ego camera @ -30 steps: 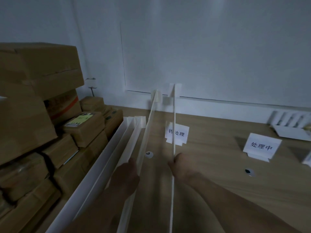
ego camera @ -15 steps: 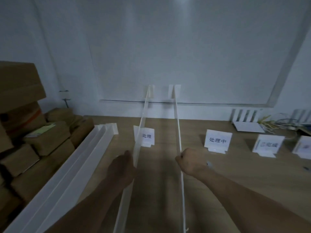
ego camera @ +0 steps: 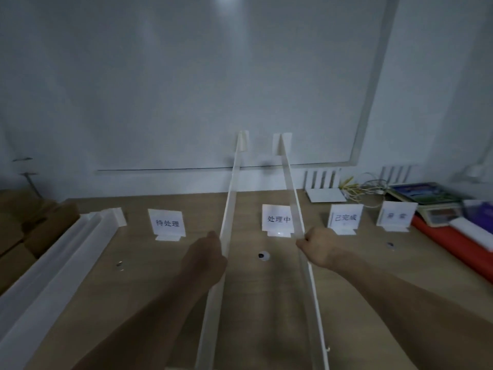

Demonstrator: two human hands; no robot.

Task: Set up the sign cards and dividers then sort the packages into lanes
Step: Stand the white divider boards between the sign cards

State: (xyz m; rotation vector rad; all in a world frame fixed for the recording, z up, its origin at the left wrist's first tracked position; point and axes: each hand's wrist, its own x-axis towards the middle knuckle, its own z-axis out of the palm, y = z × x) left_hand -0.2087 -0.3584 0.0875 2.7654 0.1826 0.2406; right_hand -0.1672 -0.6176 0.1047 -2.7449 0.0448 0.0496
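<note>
Far left, the cardboard packages (ego camera: 24,225) sit stacked beside the table (ego camera: 160,289), not sorted yet. Next to them the spare dividers (ego camera: 61,263) lie bundled on the wood. Then the 待处理 card (ego camera: 167,222), standing upright.

Now my left hand (ego camera: 206,256): it's closed on the left divider (ego camera: 231,198), thumb up along the near face. My fingers go round the far side, where I can't see them. That panel is lifted, its far end pointing at the whiteboard (ego camera: 186,89).

Between the 2 panels stands the 处理中 card (ego camera: 278,218). My right hand (ego camera: 317,247) is a tight fist, pinching the top edge of the right divider (ego camera: 292,193), which is lifted too. Past it come the 已完成 card (ego camera: 345,218) and a 4th card (ego camera: 396,216), too blurred to read.

How will these handle? They look like clear plastic sheets, long and thin. I'd guess they're light for their size and stiff enough lengthwise, but likely to bow and wobble when held at 1 point. Smooth faces, so probably slippery in bare fingers, and the edges could chip if knocked. The best hold, I reckon, is on the top edge around mid-length, about where I have them. That way neither end dips and each panel sets down flat between the cards.
</note>
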